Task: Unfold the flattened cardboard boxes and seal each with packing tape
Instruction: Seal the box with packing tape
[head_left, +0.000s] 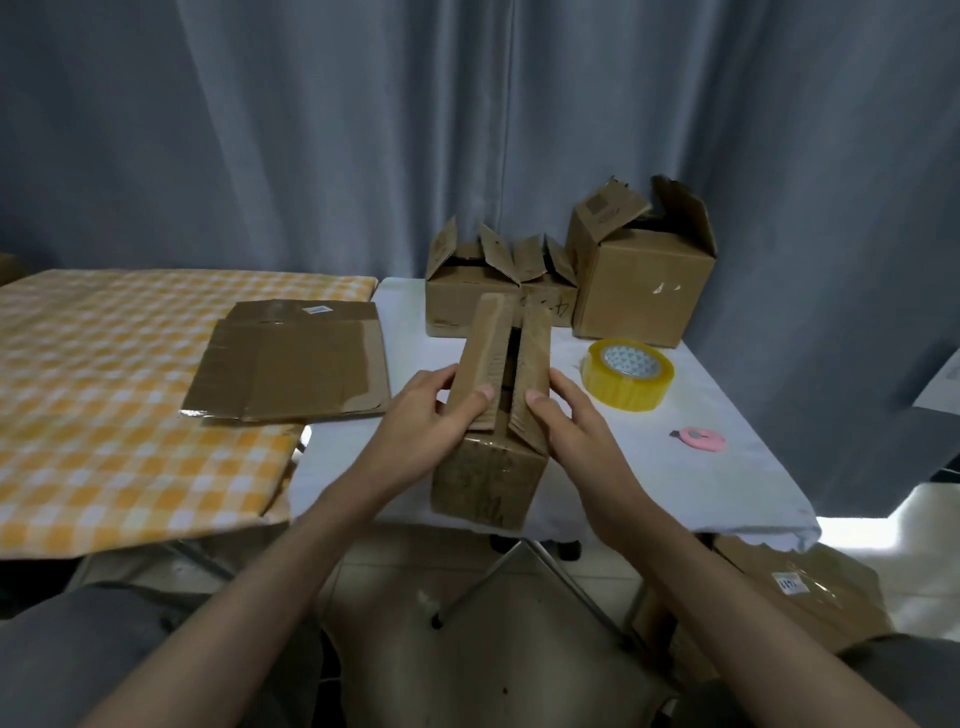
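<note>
Two hands press the top flaps of a small box together at the near edge of the white worktop.

The left hand (423, 415) wraps the left flap of the box (493, 415), thumb on the flap's inner face and fingers curled round its outer side; the right hand (569, 421) lies against the right flap with fingers nearly straight and the thumb on the flap's edge. A dark gap shows between the two flaps. Right of the box on the worktop (727, 467) lies a roll of tape (627, 375), and nearer, a pink cutter (702, 439). Behind stand two open boxes (644, 270), flaps up. Flattened boxes (291, 361) lie to the left, overlapping a yellow checked cloth (104, 389). More cardboard (810, 587) rests on the floor at right.
</note>
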